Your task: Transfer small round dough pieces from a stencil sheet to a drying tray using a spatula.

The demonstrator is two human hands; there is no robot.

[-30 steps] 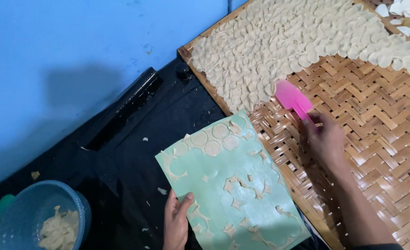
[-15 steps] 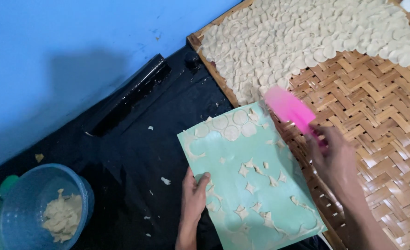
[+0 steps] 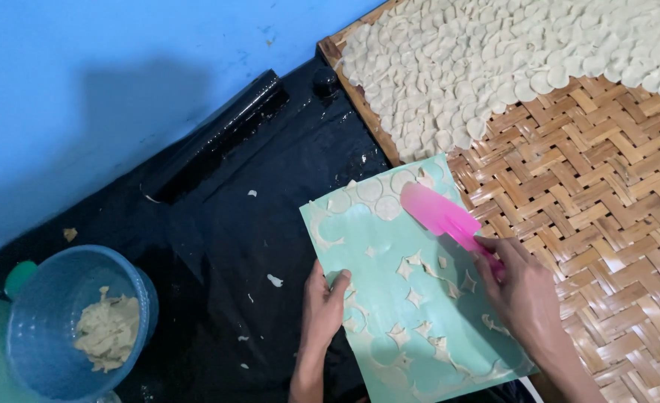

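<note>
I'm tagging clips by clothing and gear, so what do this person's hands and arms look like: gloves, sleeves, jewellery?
Both hands are bare: no gloves on the left hand or the right hand. No rings, bracelets or watch show on the fingers or wrists. Both forearms are uncovered as far as the bottom edge of the picture, so no sleeve is visible. Anything worn higher up the arms is out of view.
</note>
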